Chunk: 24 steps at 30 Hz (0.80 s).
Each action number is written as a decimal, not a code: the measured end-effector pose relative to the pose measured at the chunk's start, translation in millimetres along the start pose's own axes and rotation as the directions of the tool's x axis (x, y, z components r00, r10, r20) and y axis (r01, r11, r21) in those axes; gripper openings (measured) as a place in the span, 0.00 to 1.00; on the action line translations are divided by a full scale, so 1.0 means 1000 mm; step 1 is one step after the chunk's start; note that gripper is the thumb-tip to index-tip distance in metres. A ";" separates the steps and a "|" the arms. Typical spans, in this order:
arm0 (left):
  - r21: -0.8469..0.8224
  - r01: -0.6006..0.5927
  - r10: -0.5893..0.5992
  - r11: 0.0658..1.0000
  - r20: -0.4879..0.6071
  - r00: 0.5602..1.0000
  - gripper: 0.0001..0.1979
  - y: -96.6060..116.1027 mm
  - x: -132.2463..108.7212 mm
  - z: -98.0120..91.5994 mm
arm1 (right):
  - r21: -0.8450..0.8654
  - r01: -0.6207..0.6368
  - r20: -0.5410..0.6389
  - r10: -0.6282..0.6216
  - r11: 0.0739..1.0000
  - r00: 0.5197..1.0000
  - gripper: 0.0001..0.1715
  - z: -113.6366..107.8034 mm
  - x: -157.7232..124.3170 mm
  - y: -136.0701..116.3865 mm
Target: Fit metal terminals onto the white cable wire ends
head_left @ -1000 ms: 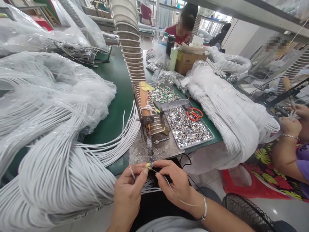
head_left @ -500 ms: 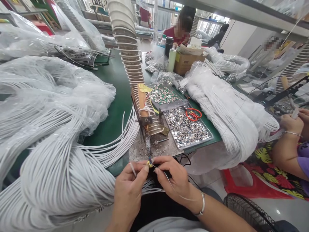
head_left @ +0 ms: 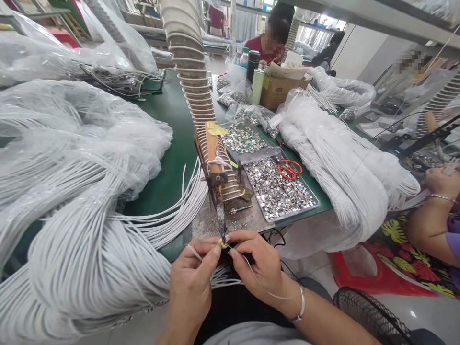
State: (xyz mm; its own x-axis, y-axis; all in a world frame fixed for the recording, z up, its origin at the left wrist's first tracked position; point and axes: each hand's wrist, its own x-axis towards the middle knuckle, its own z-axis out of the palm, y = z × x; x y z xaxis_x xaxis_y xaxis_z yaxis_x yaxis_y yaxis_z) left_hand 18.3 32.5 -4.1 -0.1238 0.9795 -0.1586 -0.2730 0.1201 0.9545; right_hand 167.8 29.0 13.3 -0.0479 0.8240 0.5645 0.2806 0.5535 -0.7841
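My left hand (head_left: 192, 280) pinches a white cable (head_left: 194, 252), whose reddish end sticks out behind the fingers. A small yellow piece (head_left: 222, 244) shows at its thumb tip. Close against it, my right hand (head_left: 261, 266) is closed on a thin solder wire (head_left: 253, 273) that trails back over the wrist. Its index fingertip reaches the small work between both hands, mostly hidden by fingers. Directly above, a fixed soldering iron (head_left: 221, 216) with a wooden handle (head_left: 212, 155) points its dark tip down at that spot; I cannot tell whether it touches.
Right of the iron stand, a tray (head_left: 273, 218) of metal connectors carries red-handled scissors (head_left: 290, 170); behind lie green-board parts (head_left: 244, 140). White cable bundles (head_left: 97, 258) fill the left, bagged cables (head_left: 334, 158) the right. A ribbed hose (head_left: 190, 72) hangs centrally. A co-worker's hand (head_left: 443, 182) is at right.
The reddish cable end at my left hand has tipped lower and further left. Both hands stay nearly in place under the iron tip. The view has shifted slightly.
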 end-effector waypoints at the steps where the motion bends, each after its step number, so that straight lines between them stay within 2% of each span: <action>1: -0.004 -0.008 0.008 1.000 -0.002 1.000 0.08 0.000 0.000 0.001 | 0.000 -0.002 0.000 0.002 1.000 1.000 0.06 0.000 0.000 0.000; 12: 0.081 0.046 -0.047 0.996 0.015 0.999 0.07 -0.022 -0.003 -0.017 | -0.024 -0.019 0.044 0.020 1.000 0.999 0.05 0.002 -0.012 0.011; 18: 0.161 0.055 -0.060 0.985 0.025 0.998 0.09 -0.020 -0.011 -0.014 | 0.009 -0.098 0.070 0.097 0.995 0.993 0.05 0.000 -0.011 0.010; 22: 0.314 0.121 -0.154 0.942 0.083 0.985 0.13 -0.013 -0.017 -0.010 | -0.060 -0.115 0.084 0.120 0.992 0.989 0.09 -0.003 -0.016 0.016; 24: 0.360 0.151 -0.193 0.920 0.084 0.978 0.17 -0.013 -0.020 -0.013 | -0.173 -0.134 0.157 0.162 0.976 0.974 0.10 -0.012 -0.023 0.022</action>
State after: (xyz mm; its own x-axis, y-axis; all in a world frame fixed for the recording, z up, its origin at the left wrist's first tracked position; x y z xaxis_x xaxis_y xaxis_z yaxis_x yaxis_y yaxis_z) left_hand 11.5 9.4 -16.3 0.0116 0.9478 -0.3186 0.0736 0.3169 0.9456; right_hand 187.0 20.8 -14.2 -0.1521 0.9114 0.3824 0.4460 0.4085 -0.7964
